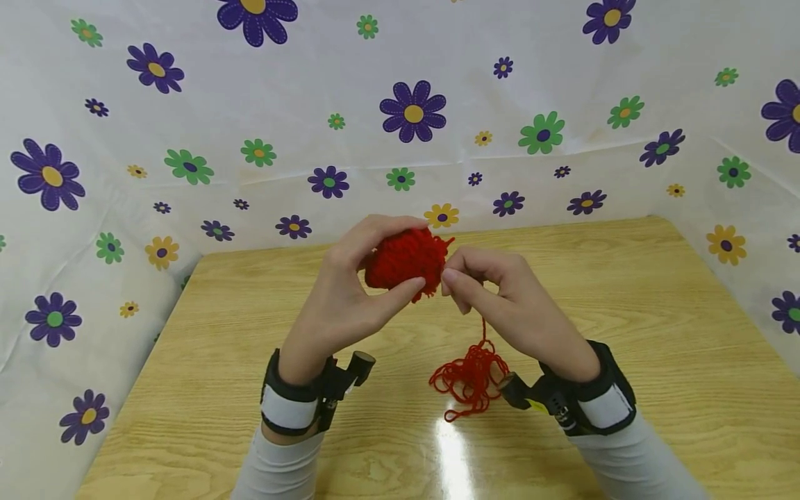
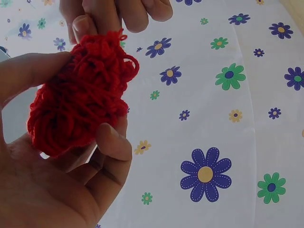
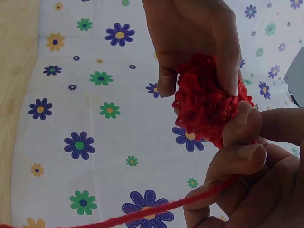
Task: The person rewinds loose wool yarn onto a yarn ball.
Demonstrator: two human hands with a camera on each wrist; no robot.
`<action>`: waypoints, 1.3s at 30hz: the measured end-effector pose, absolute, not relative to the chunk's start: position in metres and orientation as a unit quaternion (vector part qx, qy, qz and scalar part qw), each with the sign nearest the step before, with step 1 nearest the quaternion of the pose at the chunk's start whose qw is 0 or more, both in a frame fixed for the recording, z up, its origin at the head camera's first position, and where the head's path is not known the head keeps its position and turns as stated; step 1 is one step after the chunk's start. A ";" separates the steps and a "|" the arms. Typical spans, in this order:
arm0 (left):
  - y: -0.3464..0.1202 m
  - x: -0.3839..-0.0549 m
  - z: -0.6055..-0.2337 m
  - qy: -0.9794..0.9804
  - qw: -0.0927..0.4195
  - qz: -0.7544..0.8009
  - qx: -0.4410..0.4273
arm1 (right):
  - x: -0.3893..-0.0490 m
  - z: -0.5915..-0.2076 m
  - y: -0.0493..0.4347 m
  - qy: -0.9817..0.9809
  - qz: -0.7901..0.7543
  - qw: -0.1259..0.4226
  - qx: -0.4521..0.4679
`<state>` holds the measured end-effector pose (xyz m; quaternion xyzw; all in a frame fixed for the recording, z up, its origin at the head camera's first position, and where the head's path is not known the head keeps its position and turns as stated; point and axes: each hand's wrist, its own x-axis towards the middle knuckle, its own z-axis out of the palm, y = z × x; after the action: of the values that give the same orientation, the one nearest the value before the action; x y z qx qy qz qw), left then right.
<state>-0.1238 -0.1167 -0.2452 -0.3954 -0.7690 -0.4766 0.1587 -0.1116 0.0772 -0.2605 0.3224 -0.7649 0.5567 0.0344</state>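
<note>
A bundle of red yarn (image 1: 403, 258) is held up over the table by my left hand (image 1: 350, 285), its thumb and fingers curled round the sides. My right hand (image 1: 500, 292) is at the bundle's right end, thumb and fingertips pinched together on the yarn strand. In the right wrist view the strand (image 3: 156, 209) runs out between the lower fingers of that hand. Loops show wound across the bundle (image 2: 78, 99) in the left wrist view. Below, a loose tangle of the same red yarn (image 1: 470, 378) lies on the table, joined by a strand rising to my right hand.
The wooden table (image 1: 250, 430) has a light grain and a bright reflection near its front. A white cloth (image 1: 350, 62) printed with flowers stands behind it and along both sides. Each wrist wears a black strap with a small camera (image 1: 361, 366).
</note>
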 end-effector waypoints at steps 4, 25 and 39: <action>-0.115 -0.125 -0.246 -0.763 0.182 -0.476 -0.398 | -0.110 -0.260 0.075 -0.765 0.557 0.031 0.321; -0.114 -0.128 -0.247 -0.718 0.242 -0.549 -0.353 | -0.106 -0.261 0.067 -0.761 0.555 -0.003 0.335; -0.118 -0.127 -0.246 -0.678 0.222 -0.603 -0.357 | -0.105 -0.261 0.063 -0.759 0.554 -0.028 0.341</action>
<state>-0.1272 -0.1182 -0.2456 -0.3574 -0.6778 -0.6030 0.2221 -0.1047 0.0633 -0.2614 0.3410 -0.7590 0.5540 -0.0283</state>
